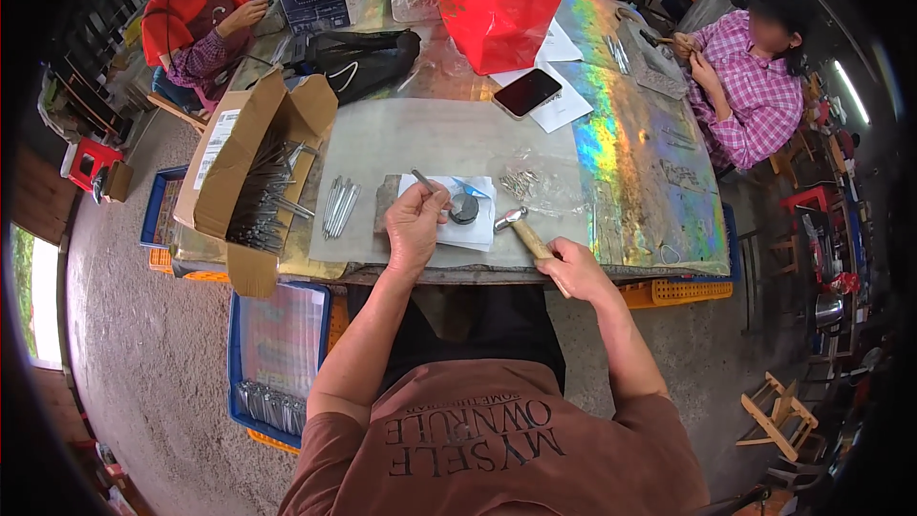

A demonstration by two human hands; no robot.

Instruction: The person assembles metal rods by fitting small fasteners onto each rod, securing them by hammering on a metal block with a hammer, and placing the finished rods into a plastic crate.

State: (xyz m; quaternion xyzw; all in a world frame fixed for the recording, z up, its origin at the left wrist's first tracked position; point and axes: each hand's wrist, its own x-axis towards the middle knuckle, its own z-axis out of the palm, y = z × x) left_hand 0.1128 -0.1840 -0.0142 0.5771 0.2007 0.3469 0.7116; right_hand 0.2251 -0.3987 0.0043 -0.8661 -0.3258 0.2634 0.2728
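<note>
Holding: your left hand (413, 223), pinched on a metal rod (421, 179); your right hand (573, 268), wrapped round a hammer (531, 238). Advisable: steady rod, light taps.

I am in a workshop, and three of us share it. At the near edge of the worn table (659, 229), my right hand (570, 268) grips a hammer (523, 232) and my left hand (413, 225) a metal tool (422, 179) beside a dark block (463, 208). On the table's left end, a box (212, 162) bristles with metal rods (263, 196); below it a blue crate (232, 377) holds metal pieces (272, 406). One person (196, 33) handles something at the table's far left corner, another (755, 86) on its right side. Around the table, the floor (143, 325) is rough and grey; well to its right stand cluttered shelves (829, 258).
</note>
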